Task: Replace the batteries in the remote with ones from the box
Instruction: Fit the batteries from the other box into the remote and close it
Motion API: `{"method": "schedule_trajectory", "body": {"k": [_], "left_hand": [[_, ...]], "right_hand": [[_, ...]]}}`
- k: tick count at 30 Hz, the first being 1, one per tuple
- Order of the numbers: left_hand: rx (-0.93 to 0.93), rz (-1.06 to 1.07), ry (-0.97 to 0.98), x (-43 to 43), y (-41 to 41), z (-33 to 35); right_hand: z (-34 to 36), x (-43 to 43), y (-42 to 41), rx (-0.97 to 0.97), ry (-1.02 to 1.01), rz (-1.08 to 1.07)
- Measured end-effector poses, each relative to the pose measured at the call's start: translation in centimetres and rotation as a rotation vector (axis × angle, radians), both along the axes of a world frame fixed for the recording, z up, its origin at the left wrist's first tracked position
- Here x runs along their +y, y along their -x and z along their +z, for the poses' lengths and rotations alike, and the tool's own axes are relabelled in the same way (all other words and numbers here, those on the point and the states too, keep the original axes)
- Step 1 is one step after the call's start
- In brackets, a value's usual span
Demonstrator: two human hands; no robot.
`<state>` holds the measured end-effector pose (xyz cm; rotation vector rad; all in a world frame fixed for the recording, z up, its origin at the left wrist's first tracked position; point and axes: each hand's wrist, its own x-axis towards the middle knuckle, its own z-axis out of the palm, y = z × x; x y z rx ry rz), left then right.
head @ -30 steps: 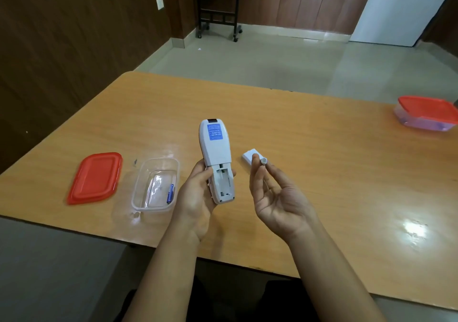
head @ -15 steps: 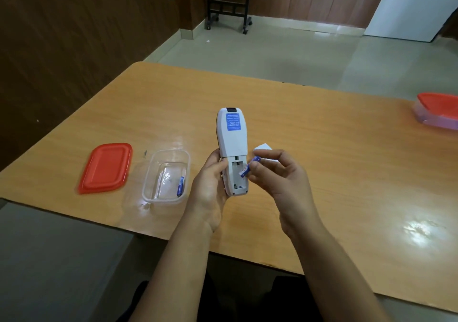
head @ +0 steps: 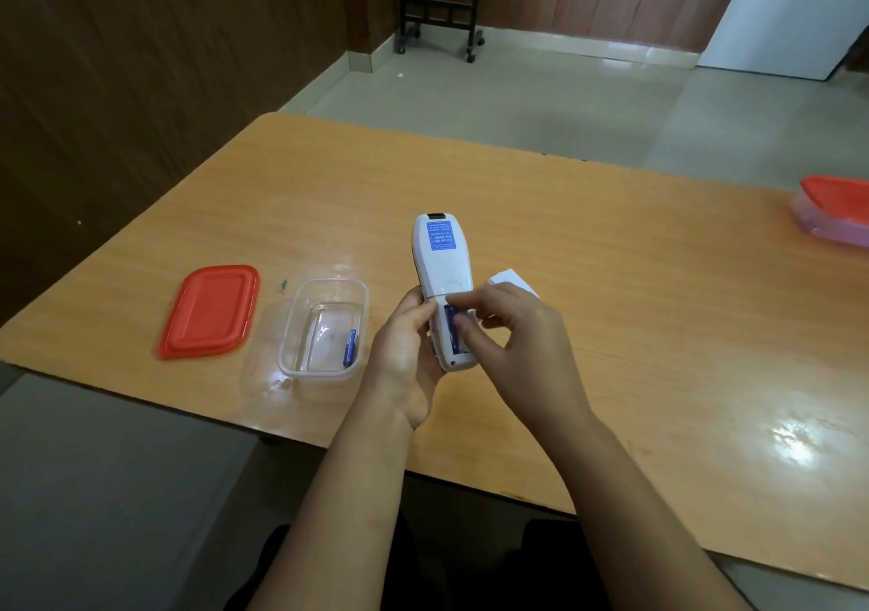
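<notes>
My left hand [head: 408,347] grips a white remote [head: 442,266], back side up, with a blue label near its top and its battery bay open. A blue battery [head: 452,328] lies in the bay. My right hand [head: 515,335] presses on it with fingertips and thumb. To the left stands a clear plastic box [head: 324,328], lidless, with one more blue battery [head: 350,348] lying inside. The white battery cover [head: 512,280] lies on the table behind my right hand, mostly hidden.
The box's red lid [head: 210,310] lies flat left of the box. A second closed box with a red lid [head: 834,208] sits at the far right edge of the wooden table [head: 658,281]. A black wheeled stand [head: 439,4] is on the floor beyond.
My right hand brought the battery from mid-air down into the remote's open bay and now pushes it in. The left hand kept hold of the remote.
</notes>
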<state>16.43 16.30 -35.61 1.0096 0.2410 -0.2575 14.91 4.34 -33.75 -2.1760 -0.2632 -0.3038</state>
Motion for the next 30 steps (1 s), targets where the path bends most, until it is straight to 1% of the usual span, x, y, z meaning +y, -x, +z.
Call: {"method": "schedule_trajectory", "body": {"k": [1, 3, 7, 11, 15, 18, 20, 21, 22, 25, 27, 29, 30], "left_hand": [[0.005, 0.004, 0.003, 0.0, 0.0, 0.0], [0.005, 0.003, 0.016, -0.1, -0.1, -0.1], [0.005, 0.001, 0.023, -0.1, -0.2, -0.2], [0.055, 0.028, 0.041, -0.1, -0.1, -0.6], [0.085, 0.017, 0.091, 0.0, -0.6, -0.5], [0.087, 0.014, 0.085, -0.2, -0.6, -0.4], [0.102, 0.033, 0.116, -0.2, -0.6, -0.4], [0.104, 0.042, 0.13, -0.1, -0.6, -0.3], [0.1, 0.05, 0.136, 0.0, -0.6, -0.2], [0.073, 0.087, 0.138, 0.5, -0.7, 0.5], [0.051, 0.143, 0.151, 1.1, -0.7, 1.1], [0.021, 0.239, 0.155, 2.4, -0.8, 1.6], [0.009, 0.298, 0.158, 3.2, -1.0, 1.8]], "right_hand": [[-0.1, -0.1, -0.1, -0.028, 0.068, 0.002], [-0.3, -0.4, -0.2, -0.041, 0.137, -0.004], [-0.7, -0.6, -0.1, -0.023, 0.152, -0.011], [-1.4, -0.5, 0.3, -0.003, 0.205, 0.009], [-2.2, -0.1, 0.8, -0.159, 0.399, -0.048], [-2.5, 0.3, 1.0, -0.157, 0.517, -0.074], [-2.6, 0.3, 1.1, -0.14, 0.542, -0.076], [-2.6, 0.2, 1.0, -0.124, 0.5, -0.06], [-2.5, 0.0, 1.0, -0.087, 0.397, -0.026], [-1.6, 0.0, 1.0, 0.104, -0.084, 0.064], [-1.3, 0.0, 0.8, 0.159, -0.309, 0.004], [-1.4, 0.0, 0.4, 0.238, -0.404, -0.072], [-1.3, 0.2, 0.1, 0.282, -0.395, -0.086]]}}
